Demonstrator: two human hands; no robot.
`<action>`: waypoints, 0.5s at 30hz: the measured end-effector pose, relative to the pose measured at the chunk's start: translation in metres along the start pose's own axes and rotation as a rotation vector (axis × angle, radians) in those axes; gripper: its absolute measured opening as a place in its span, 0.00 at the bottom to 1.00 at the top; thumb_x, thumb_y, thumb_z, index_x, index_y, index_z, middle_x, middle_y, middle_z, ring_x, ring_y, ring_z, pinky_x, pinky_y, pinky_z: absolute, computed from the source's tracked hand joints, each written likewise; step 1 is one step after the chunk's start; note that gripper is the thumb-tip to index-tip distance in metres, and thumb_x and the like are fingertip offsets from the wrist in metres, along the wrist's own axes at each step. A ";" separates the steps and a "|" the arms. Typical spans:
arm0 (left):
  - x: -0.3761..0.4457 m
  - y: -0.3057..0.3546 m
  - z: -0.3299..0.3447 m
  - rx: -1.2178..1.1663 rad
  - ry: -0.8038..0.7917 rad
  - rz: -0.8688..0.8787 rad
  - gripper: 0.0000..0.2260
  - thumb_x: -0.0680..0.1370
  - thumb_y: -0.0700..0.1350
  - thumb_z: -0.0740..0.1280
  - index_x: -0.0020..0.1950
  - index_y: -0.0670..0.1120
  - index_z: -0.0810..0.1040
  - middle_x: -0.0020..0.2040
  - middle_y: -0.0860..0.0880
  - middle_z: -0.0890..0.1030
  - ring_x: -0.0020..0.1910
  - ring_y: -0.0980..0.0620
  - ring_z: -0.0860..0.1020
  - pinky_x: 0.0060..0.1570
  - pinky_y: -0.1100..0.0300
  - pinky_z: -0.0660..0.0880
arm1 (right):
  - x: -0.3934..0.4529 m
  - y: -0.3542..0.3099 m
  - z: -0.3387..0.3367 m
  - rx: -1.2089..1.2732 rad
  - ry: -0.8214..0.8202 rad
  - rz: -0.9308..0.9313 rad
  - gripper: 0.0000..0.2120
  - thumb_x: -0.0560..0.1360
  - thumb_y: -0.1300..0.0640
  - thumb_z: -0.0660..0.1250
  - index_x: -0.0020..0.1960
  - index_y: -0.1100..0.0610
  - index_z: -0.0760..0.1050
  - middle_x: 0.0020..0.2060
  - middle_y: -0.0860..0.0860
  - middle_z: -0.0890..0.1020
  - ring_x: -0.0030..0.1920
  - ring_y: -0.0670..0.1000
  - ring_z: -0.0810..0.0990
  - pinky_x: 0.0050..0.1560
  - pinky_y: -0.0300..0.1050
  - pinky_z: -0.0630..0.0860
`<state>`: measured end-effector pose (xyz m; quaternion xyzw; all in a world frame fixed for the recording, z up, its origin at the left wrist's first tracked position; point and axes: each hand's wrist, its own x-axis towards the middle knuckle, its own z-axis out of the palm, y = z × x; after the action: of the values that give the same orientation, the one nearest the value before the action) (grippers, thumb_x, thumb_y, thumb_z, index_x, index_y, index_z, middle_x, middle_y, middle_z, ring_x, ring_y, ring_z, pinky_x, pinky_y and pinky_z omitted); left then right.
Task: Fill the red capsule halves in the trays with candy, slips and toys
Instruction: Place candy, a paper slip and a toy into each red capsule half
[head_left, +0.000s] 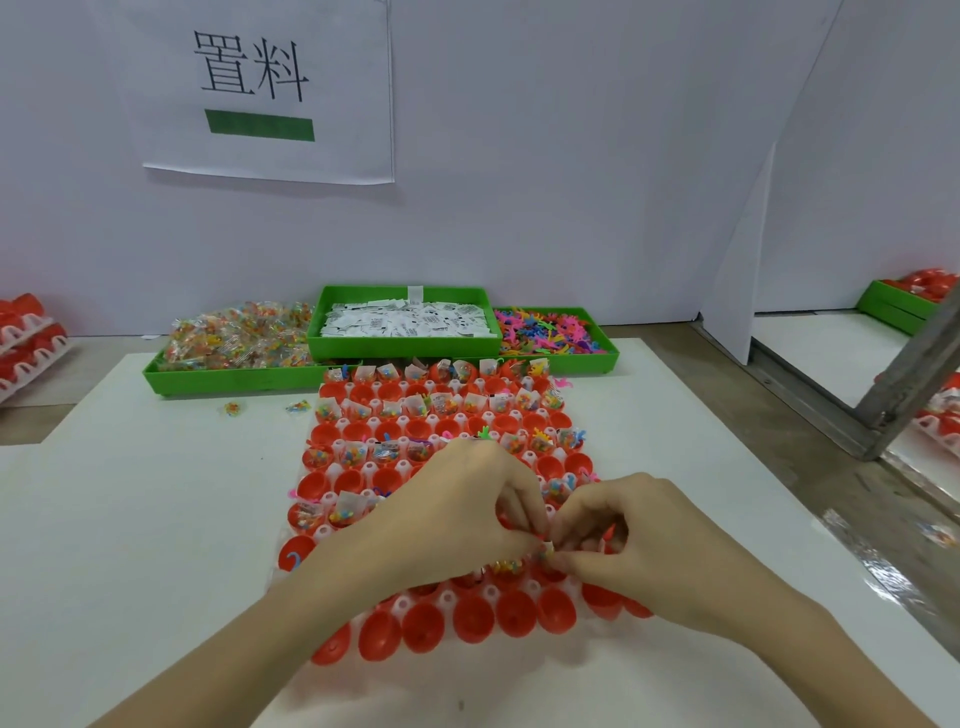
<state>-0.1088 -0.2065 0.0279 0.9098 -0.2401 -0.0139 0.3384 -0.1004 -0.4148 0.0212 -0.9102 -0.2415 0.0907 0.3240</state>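
1. White worktop (130, 519) against pale partition wall, printed sign (270, 88) taped up
2. Left hand (447, 514) and right hand (628, 535) meeting fingertip to fingertip over tray of red capsule halves (470, 618); both sets of fingers curled, pinching small candy packet (544, 553) between them; slip or toy in the pinch cannot be told, too small
3. Packet held just above a cup in a near-middle row, cup itself hidden under the hands
4. Far rows mostly loaded with candy and slips; nearest row of cups bare, some middle cups too
5. Supply bins behind tray: candy packets (239, 332) left, white slips (405, 317) centre, coloured toys (545, 332) right
6. To do well, probably: seat packet fully inside one cup, avoid knocking neighbours, one of each item per cup, work row by row toward near edge
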 end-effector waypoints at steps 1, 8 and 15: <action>0.001 0.001 0.000 0.010 -0.010 0.005 0.05 0.74 0.38 0.76 0.48 0.45 0.88 0.41 0.52 0.87 0.41 0.61 0.84 0.45 0.70 0.79 | 0.000 -0.002 0.000 -0.022 0.002 0.004 0.05 0.70 0.56 0.79 0.42 0.47 0.85 0.35 0.41 0.85 0.37 0.39 0.81 0.37 0.29 0.72; 0.005 0.008 0.002 0.095 -0.046 0.014 0.06 0.73 0.36 0.75 0.47 0.44 0.89 0.43 0.50 0.88 0.43 0.56 0.84 0.49 0.62 0.80 | 0.010 -0.015 0.011 -0.217 -0.038 0.018 0.06 0.69 0.59 0.75 0.39 0.50 0.80 0.34 0.45 0.83 0.35 0.39 0.79 0.36 0.30 0.72; 0.005 0.012 0.008 0.245 -0.002 0.017 0.04 0.72 0.40 0.73 0.44 0.47 0.87 0.42 0.51 0.86 0.47 0.48 0.76 0.44 0.80 0.60 | 0.014 -0.016 -0.006 -0.153 -0.150 0.029 0.05 0.72 0.57 0.76 0.42 0.47 0.85 0.33 0.41 0.84 0.37 0.37 0.81 0.38 0.28 0.72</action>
<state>-0.1117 -0.2218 0.0298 0.9422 -0.2480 0.0173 0.2247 -0.0917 -0.4006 0.0359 -0.9263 -0.2584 0.1446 0.2331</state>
